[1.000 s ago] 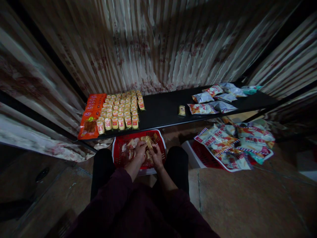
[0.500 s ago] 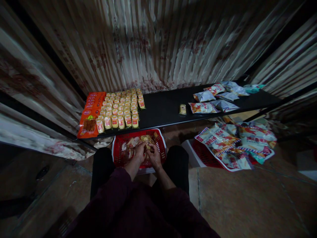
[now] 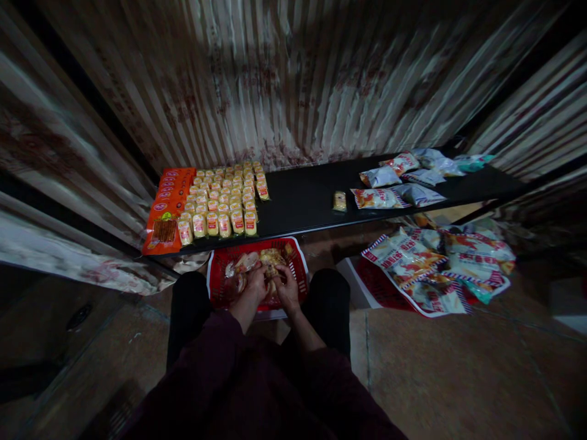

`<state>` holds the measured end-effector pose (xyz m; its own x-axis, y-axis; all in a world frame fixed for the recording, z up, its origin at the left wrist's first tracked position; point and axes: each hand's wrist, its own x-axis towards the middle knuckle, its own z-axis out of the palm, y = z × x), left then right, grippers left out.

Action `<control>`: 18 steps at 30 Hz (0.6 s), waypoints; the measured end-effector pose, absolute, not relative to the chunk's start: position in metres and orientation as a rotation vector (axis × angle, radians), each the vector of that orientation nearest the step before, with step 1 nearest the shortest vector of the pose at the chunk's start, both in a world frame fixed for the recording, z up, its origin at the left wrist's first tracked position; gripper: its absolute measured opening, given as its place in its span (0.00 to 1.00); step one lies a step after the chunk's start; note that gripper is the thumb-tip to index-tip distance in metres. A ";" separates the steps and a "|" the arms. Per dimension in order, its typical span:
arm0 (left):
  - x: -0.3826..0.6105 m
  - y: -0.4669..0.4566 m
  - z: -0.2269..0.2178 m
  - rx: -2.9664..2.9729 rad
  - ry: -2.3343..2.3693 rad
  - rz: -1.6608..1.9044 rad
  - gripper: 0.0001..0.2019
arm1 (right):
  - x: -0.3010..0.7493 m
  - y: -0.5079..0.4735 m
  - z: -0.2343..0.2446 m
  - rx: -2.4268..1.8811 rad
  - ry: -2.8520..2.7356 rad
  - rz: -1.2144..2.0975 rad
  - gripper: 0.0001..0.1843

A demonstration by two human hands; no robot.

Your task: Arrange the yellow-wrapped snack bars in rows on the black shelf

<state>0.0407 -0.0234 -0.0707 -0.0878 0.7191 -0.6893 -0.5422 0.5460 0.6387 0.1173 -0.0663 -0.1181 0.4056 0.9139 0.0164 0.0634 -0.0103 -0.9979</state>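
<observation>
A red plastic basket (image 3: 218, 269) sits on the floor between my knees, holding small wrapped snack packs (image 3: 273, 256). My left hand (image 3: 257, 283) and my right hand (image 3: 287, 287) are both down inside it, fingers curled among the packs. Each hand seems closed on packs, but the dim light hides exactly what. Just beyond the basket runs a low black shelf (image 3: 302, 201) with neat rows of small yellow snack packs (image 3: 224, 201) beside a row of orange packets (image 3: 167, 205).
One yellow pack (image 3: 339, 201) lies alone mid-shelf. Assorted snack bags (image 3: 398, 180) lie at the shelf's right end. A second red basket with large bags (image 3: 435, 269) sits on the floor to the right. A striped curtain hangs behind; tiled floor lies to the left and right.
The bundle of packs my hands held raised a second ago is down in the basket. Both hands have sunk lower among the packs.
</observation>
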 end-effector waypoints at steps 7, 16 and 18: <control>0.038 -0.023 -0.072 0.098 1.337 0.988 0.05 | 0.118 -0.066 -0.120 -1.437 -1.043 0.818 0.12; 0.035 -0.020 -0.085 0.079 1.341 1.008 0.06 | 0.117 -0.068 -0.110 -1.434 -1.222 0.690 0.11; 0.035 -0.019 -0.087 0.083 1.325 1.009 0.06 | 0.117 -0.068 -0.109 -1.433 -1.233 0.672 0.11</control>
<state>0.0345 -0.0194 -0.0868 -0.0939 0.6458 -0.7577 -0.5588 0.5957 0.5770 0.1168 -0.0684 -0.1089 0.3036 0.9278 0.2170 0.3202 0.1151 -0.9403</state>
